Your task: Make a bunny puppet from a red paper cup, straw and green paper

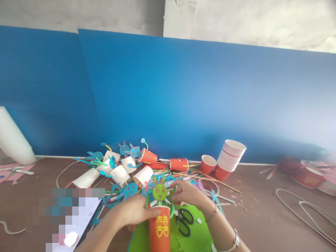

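A red paper cup [159, 241] with yellow characters stands at the bottom middle of the head view. My left hand [133, 211] grips it near the rim, the thumb lying across the front. Above the rim rises a green paper rabbit face [159, 191] with upright ears and drawn eyes. A bent green straw [172, 211] curves out from the cup's right side. My right hand [191, 193] is closed at the upper end of this straw, fingertips pinched together. Black scissors [184, 222] lie to the right of the cup on green paper [196, 238].
Behind my hands lie white cups [119, 175], red cups [179, 164], blue paper rabbit faces [130, 189] and straws in a heap. A tilted stack of cups [231, 156] leans at the back right. Cables [296, 199] lie at right; a phone [88, 213] is at left.
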The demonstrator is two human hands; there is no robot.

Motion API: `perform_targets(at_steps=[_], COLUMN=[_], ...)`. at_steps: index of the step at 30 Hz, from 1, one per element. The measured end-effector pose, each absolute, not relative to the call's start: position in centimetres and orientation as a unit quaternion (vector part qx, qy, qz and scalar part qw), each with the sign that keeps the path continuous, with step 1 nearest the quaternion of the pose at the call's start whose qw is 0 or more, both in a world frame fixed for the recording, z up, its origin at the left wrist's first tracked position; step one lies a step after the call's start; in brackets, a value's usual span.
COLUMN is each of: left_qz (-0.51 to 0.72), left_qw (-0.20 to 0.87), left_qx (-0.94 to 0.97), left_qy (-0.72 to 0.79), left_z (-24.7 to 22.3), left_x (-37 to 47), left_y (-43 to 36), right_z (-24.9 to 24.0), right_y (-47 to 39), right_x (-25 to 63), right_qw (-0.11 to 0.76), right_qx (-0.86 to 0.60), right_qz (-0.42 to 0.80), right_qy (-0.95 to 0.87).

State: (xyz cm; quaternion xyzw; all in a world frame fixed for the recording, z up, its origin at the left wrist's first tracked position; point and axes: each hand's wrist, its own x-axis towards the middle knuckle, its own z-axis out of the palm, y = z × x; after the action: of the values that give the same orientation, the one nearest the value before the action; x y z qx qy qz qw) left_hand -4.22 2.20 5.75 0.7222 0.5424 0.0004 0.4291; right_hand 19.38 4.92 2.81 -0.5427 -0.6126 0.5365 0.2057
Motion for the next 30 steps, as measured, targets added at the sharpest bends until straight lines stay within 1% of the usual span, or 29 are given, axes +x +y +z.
perform_targets(at_steps=[3, 6, 11, 16, 18, 21, 24, 27, 30], left_qz=[-0.028, -0.036, -0.034, -0.030, 0.014, 0.145, 0.244, 0.298, 0.321], left_qw=[0.424, 0.417, 0.425, 0.443, 0.448, 0.469, 0.547, 0.618, 0.637], left_qx=[0.727, 0.732, 0.728, 0.721, 0.720, 0.704, 0.639, 0.582, 0.571], left_qy=[0.539, 0.537, 0.536, 0.531, 0.529, 0.513, 0.482, 0.436, 0.407], left_z=[5.8, 5.9, 6.1, 6.3, 6.5, 6.8, 6.7, 6.2, 6.0], left_x=[-4.2, -4.2, -4.3, -4.2, -4.0, -3.5, -3.0, -2.7, -2.6], left_y=[2.4, 2.4, 2.3, 2.2, 2.3, 2.6, 2.9, 3.1, 3.0], right_z=[3.1, 3.1, 2.5, 2.2, 2.5, 3.5, 4.6, 5.1, 5.0], right_y=[4.8, 4.6, 4.6, 4.9, 5.0, 5.0, 4.9, 4.8, 4.7], right_x=[19.1, 18.9, 18.9, 18.8, 18.8, 18.7, 18.5, 18.2, 18.0], right_qw=[0.192, 0.206, 0.243, 0.298, 0.324, 0.380, 0.434, 0.451, 0.461], right_qx=[-0.557, -0.546, -0.510, -0.496, -0.497, -0.475, -0.436, -0.432, -0.431], right_qz=[0.526, 0.506, 0.490, 0.503, 0.515, 0.546, 0.576, 0.583, 0.577], right_qy=[-0.614, -0.636, -0.665, -0.642, -0.619, -0.576, -0.539, -0.519, -0.519])
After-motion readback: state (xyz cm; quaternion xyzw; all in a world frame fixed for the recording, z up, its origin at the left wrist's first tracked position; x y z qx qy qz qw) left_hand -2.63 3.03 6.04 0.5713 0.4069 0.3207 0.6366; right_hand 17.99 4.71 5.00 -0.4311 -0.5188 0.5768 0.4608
